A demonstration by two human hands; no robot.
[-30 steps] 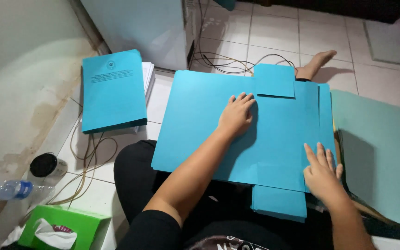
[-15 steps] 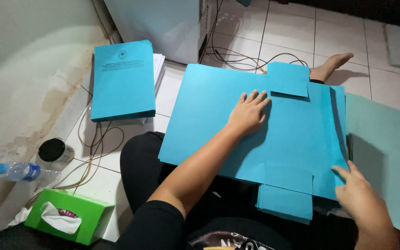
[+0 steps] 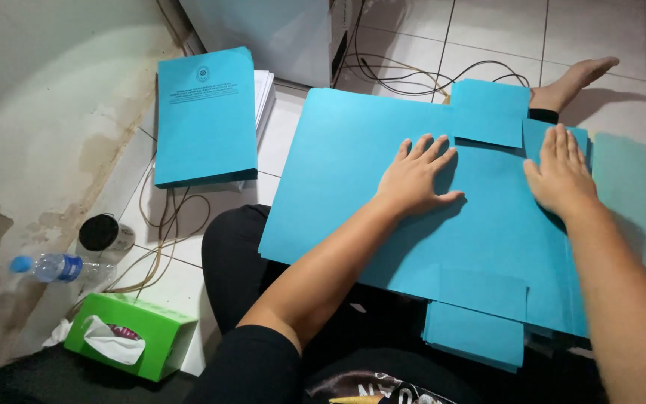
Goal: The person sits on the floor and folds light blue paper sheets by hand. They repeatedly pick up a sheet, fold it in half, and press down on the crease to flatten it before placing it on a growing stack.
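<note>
A large blue paper folder sheet point(image 3: 353, 172) with small flaps at its top and bottom edges lies across my lap. It rests on a stack of similar blue sheets point(image 3: 480, 337). My left hand point(image 3: 416, 176) lies flat on the middle of the sheet, fingers spread. My right hand point(image 3: 558, 172) presses flat, fingers together, on the sheet's right part near the folded edge. Neither hand grips anything.
A bound blue booklet point(image 3: 205, 112) lies on a stack of white paper at the upper left. On the tiled floor to my left are a green tissue box point(image 3: 132, 337), a water bottle point(image 3: 54, 267), a black-lidded jar point(image 3: 102, 233) and cables point(image 3: 166, 224). My bare foot point(image 3: 573, 78) rests beyond the sheets.
My right hand has moved from the sheet's lower right corner up to its upper right part and now lies flat. The left hand stays in place on the sheet.
</note>
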